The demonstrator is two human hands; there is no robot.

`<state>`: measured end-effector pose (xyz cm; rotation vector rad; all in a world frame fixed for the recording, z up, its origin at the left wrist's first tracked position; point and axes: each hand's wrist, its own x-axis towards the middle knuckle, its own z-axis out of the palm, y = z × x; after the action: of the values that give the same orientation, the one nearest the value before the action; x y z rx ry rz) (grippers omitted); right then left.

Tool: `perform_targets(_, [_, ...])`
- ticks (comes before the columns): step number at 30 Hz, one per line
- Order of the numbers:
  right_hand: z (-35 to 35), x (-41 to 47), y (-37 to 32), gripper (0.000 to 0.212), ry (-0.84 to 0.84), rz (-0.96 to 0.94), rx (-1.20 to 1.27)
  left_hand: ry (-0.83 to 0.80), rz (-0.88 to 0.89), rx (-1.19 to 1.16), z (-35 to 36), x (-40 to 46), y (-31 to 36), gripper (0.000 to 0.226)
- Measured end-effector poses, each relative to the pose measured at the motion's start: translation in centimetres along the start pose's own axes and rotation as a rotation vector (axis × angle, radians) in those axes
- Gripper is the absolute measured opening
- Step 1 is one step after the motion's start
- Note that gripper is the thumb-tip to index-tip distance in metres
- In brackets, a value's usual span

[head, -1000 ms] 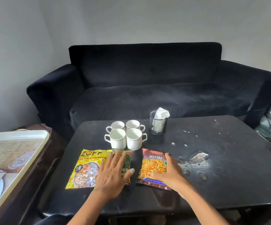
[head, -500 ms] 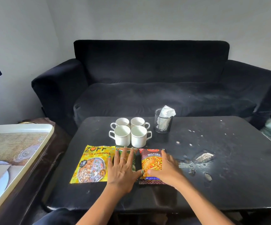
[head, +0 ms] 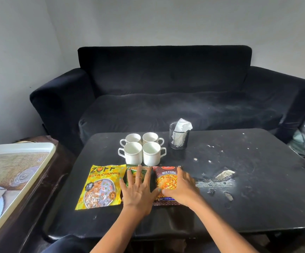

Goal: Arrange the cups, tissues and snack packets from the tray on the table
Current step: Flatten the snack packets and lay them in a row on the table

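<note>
A black sofa fills the back of the room, and in front of it stands a black table with a scuffed, chipped top. On a dark side stand to the left sits a pale tray, which shows no cups or packets on it, so the unloading looks finished. Three snack packets lie flat in a row near the table's front edge, sides touching or overlapping, probably being squared into a neat line. The yellow packet is largest, at the left. The left hand lies flat, fingers spread, pressing on the green packet in the middle. The right hand rests open, palm down, on the red packet, not gripping it. Just behind the packets, four white cups stand upright in a tight square, handles outward. Beside them on the right, a mesh holder keeps white tissues upright
</note>
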<state>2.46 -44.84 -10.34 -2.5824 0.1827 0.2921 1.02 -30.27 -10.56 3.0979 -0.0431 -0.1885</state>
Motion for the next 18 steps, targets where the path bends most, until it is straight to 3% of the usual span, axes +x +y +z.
perform_targets(6, [-0.3,-0.1,0.1,0.096,0.071,0.008,0.091,0.168,0.004,-0.053,0.4,-0.7,1.1,0.070])
perform_targets(10, [0.7,-1.0,-0.1,0.066,0.339,-0.090,0.143,0.250,0.030,-0.103,1.2,-1.3,1.6,0.067])
perform_targets(13, [2.2,-2.3,-0.3,0.054,0.515,-0.167,0.030,0.435,0.079,-0.138,0.8,-2.4,1.7,0.068])
perform_targets(15, [3.0,-3.6,-0.5,0.047,0.545,-0.204,-0.058,0.510,0.096,-0.214,1.5,-3.0,1.4,0.064])
perform_targets(16, [3.4,-4.2,-0.6,0.050,0.542,-0.229,-0.088,0.531,0.107,-0.250,1.9,-3.2,1.1,0.061])
perform_targets(18, [3.9,-4.7,-0.7,0.060,0.602,-0.302,-0.146,0.746,0.131,-0.234,3.4,-3.2,0.6,0.056])
